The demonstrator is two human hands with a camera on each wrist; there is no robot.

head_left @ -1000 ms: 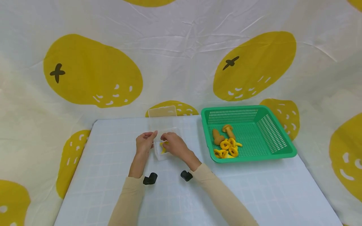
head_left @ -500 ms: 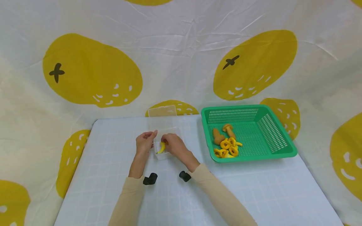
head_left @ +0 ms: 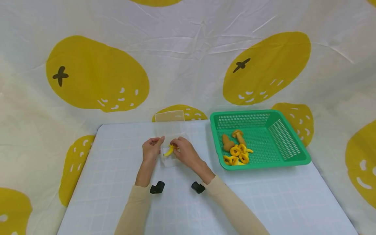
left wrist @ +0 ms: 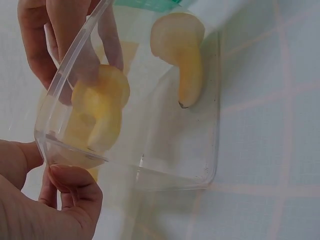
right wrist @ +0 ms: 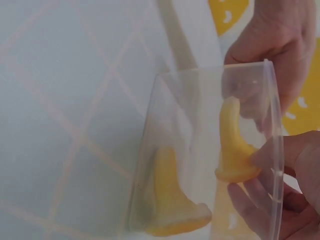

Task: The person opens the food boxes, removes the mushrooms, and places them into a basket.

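Observation:
A clear plastic container [head_left: 168, 163] stands on the table, its transparent lid [head_left: 169, 116] raised at the back. My left hand [head_left: 150, 150] pinches a corner of the container's rim between thumb and curled index finger. Over the container, my right hand [head_left: 187, 153] holds a small yellow trumpet-shaped mushroom [right wrist: 234, 150] by its cap end, its curved stem pointing away from the fingers. A second yellow mushroom [left wrist: 191, 62] lies on the container floor, apart from the held one. Some of the right fingers are seen only through the clear wall in the right wrist view.
To the right stands a green plastic basket [head_left: 265, 163] holding two brown mushrooms [head_left: 227, 143] and several yellow mushrooms [head_left: 243, 158]. A white cloth with yellow fruit prints hangs behind the table. Black wrist cameras [head_left: 157, 187] sit at both cuffs.
The yellow mushroom, mostly hidden by my right hand a second ago, now shows more and has turned to a slant. My right hand has shifted slightly up and right; the left keeps its grip.

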